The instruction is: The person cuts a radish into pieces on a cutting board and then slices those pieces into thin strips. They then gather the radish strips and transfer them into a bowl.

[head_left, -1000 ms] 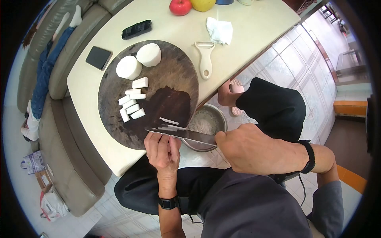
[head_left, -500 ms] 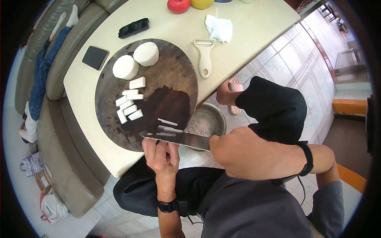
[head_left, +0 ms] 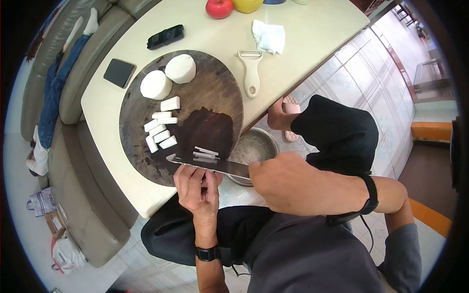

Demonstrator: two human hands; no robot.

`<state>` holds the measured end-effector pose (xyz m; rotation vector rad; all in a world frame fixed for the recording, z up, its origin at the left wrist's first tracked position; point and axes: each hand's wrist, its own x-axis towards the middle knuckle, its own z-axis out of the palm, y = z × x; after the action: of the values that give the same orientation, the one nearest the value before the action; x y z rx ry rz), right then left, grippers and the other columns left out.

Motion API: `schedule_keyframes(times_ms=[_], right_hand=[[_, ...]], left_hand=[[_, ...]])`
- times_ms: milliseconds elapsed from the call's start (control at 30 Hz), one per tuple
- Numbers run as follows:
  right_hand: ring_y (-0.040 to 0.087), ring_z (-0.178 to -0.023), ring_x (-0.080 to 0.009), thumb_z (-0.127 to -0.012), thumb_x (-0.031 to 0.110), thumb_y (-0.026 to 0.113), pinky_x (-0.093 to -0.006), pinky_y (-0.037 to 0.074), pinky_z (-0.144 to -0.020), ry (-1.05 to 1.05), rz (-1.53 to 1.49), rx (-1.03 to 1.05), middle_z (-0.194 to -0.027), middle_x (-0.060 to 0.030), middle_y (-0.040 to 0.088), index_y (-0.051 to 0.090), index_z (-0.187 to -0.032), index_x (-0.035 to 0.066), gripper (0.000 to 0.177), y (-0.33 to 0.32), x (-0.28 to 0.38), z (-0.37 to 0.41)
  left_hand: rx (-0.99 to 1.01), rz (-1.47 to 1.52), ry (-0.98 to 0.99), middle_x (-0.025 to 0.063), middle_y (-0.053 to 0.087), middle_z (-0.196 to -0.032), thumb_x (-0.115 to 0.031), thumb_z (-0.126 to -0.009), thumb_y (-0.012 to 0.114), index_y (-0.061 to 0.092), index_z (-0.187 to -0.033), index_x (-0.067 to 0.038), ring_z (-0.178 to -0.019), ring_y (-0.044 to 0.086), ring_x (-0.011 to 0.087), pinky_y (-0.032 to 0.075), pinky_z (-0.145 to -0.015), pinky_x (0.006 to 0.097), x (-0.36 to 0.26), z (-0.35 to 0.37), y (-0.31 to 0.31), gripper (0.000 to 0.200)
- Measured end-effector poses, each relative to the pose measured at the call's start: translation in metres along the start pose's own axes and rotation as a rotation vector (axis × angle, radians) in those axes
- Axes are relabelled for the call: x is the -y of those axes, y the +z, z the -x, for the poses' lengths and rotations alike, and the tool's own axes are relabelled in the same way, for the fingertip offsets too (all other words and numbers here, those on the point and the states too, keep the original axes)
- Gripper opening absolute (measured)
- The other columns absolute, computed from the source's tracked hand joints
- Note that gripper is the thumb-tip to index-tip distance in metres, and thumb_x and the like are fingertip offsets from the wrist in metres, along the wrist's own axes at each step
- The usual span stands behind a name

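Our right hand (head_left: pixel 288 183): grip closed tight on the knife (head_left: pixel 210 165) handle, with the blade across the near edge of the cutting board (head_left: pixel 195 93), just beside the white strips (head_left: pixel 205 153). Our left hand (head_left: pixel 198 190): fingers curled at the blade's near side, and we can't tell if that grip holds anything. Metal bowl (head_left: pixel 256 146) sits below the surface (head_left: pixel 303 39) edge.

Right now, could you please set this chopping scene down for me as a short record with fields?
right hand: grips the knife, its blade lying across the near edge of the cutting board
left hand: fingers curled at the blade's near side; what they press is hidden
by the blade: thin white strips
further back on the board: white blocks, two round white chunks
on the table: peeler, phone, crumpled tissue, red apple
below the table edge: metal bowl with white shreds
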<state>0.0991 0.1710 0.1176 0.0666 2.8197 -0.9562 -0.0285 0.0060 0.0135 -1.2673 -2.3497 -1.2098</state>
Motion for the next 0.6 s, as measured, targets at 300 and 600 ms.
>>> schedule_keyframes(times_ms=[300, 600], right_hand=[[0.06, -0.053, -0.0359, -0.064, 0.001, 0.064, -0.0421, 0.046, -0.048, -0.039, -0.004, -0.02, -0.059, -0.0175, 0.057, 0.05, -0.078, -0.006, 0.021, -0.008, 0.0, 0.01], [0.062, -0.055, -0.0334, -0.064, 0.0, 0.064, -0.0405, 0.047, -0.047, -0.077, -0.011, -0.02, -0.062, -0.0182, 0.057, 0.055, -0.073, -0.008, 0.016, 0.002, 0.006, -0.009]], left_hand=[[-0.02, -0.003, 0.041, 0.0138, 0.062, -0.091, 0.005, -0.066, 0.07, 0.064, -0.082, 0.001, -0.087, 0.058, 0.0345, 0.048, -0.078, 0.0419, 0.004, 0.003, 0.002, 0.019], [-0.003, -0.001, 0.055, 0.0105, 0.063, -0.085, 0.006, -0.067, 0.07, 0.065, -0.084, 0.002, -0.076, 0.056, 0.0286, 0.046, -0.067, 0.035, 0.005, 0.001, 0.001, 0.019]])
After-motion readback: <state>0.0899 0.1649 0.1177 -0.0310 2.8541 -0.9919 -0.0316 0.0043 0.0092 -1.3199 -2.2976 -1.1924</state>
